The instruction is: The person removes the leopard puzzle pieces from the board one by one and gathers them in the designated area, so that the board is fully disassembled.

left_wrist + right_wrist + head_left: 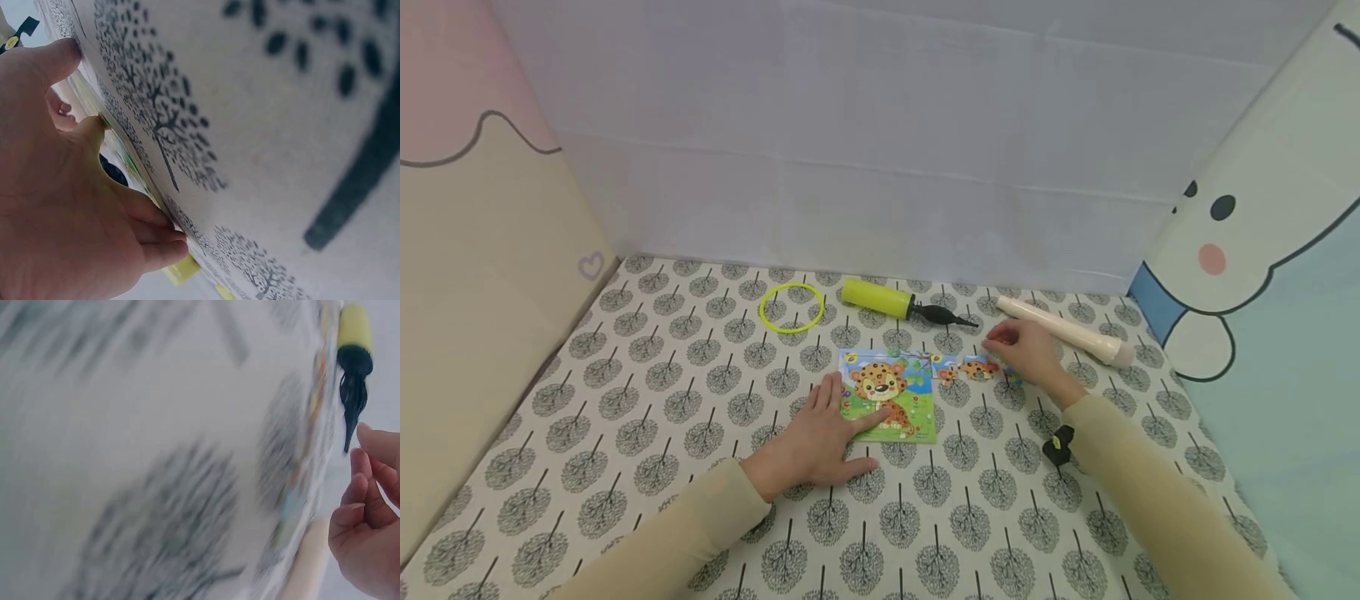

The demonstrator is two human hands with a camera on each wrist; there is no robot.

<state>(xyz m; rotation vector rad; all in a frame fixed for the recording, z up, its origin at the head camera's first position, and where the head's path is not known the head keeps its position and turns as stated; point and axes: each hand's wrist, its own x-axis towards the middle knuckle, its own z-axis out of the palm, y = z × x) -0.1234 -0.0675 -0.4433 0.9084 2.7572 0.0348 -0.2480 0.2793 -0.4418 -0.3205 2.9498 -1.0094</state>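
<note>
A picture puzzle board (917,412) with a spotted leopard cub lies on the patterned cloth. My left hand (829,433) rests flat on its left side, fingers stretched out and thumb apart. Right of the board lie several small puzzle pieces, among them one with an ear (945,369) and one with spots (977,368). Just above the rightmost pieces is my right hand (1026,350). In the right wrist view its fingers (350,515) are loosely bent, the thumb close to the index finger, and nothing shows between them.
Behind the board lie a yellow hand pump (876,297) with a black nozzle and a thin yellow ring (792,308). A pale tube (1067,329) lies beyond my right hand. Beside the right sleeve is a small black object (1057,447). Fabric walls (880,167) enclose the back and sides.
</note>
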